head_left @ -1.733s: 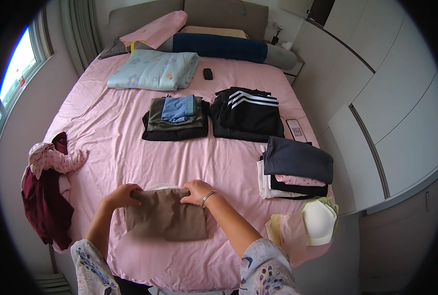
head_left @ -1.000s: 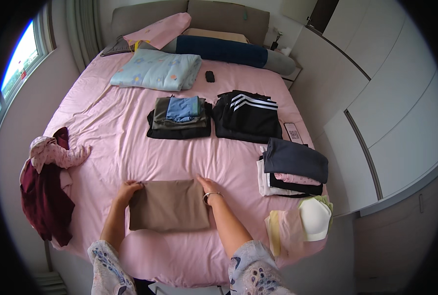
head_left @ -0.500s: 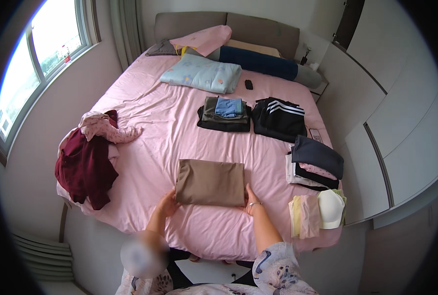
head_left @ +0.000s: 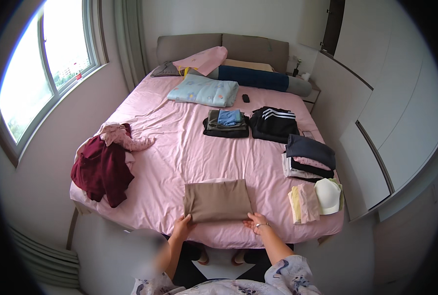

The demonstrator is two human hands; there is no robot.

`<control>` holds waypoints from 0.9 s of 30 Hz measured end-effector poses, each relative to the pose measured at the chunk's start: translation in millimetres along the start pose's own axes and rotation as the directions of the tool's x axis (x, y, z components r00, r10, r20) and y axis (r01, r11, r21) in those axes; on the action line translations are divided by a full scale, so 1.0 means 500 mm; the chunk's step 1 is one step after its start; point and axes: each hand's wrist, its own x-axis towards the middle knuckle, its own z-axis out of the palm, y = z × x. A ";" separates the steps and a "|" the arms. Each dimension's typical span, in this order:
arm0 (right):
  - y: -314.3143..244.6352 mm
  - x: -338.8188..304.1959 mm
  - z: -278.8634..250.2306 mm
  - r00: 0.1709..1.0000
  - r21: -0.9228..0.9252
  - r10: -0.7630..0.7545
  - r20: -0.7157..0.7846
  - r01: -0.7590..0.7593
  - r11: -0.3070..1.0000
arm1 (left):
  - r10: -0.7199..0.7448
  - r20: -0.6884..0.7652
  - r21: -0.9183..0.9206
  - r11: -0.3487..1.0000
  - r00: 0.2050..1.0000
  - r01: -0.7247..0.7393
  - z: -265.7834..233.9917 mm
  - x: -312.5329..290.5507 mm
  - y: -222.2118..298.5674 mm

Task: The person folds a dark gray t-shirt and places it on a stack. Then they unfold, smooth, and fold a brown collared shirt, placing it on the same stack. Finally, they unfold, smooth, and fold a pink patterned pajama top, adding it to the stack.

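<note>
A brown folded piece of cloth (head_left: 218,200), its exact kind not clear, lies as a flat rectangle near the front edge of the pink-sheeted bed (head_left: 165,162). My left hand (head_left: 183,227) grips its near left corner between thumb and fingers. At the near right corner, my right hand (head_left: 256,222), with a bracelet on the wrist, pinches the cloth in the same way. Some fingertips are hidden under the fabric.
To the left lies a heap with a maroon garment (head_left: 101,164). Folded stacks stand rightward: black striped clothes (head_left: 275,125), a dark grey garment (head_left: 311,149) and a white cap-like piece (head_left: 328,196). Farther back are a blue quilt (head_left: 204,91) and a black object (head_left: 246,98).
The brown cloth has come nearer to me. My hands have shifted from its sides to its near corners. The view has tilted slightly.
</note>
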 end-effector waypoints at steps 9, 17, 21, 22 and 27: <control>0.066 0.005 -0.032 0.997 0.030 -0.009 -0.072 0.011 0.999 | -0.062 -0.070 -0.038 0.998 0.996 0.059 -0.016 -0.037 -0.027; 0.067 0.012 -0.040 0.999 0.021 -0.003 -0.052 0.004 1.000 | -0.089 0.006 0.031 0.996 0.996 0.089 -0.021 0.002 -0.001; 0.018 -0.005 -0.008 0.997 -0.044 0.057 -0.052 -0.059 0.997 | 0.031 0.025 0.081 0.996 0.999 -0.032 -0.035 0.077 0.038; 0.007 0.001 0.001 0.999 -0.055 0.035 -0.034 -0.037 0.998 | -0.009 0.000 0.120 0.993 1.000 0.009 -0.074 0.124 0.032; -0.036 0.120 0.003 0.995 -0.138 -0.093 -0.032 0.088 0.987 | -0.084 -0.052 0.141 0.986 0.995 0.091 0.021 0.124 0.072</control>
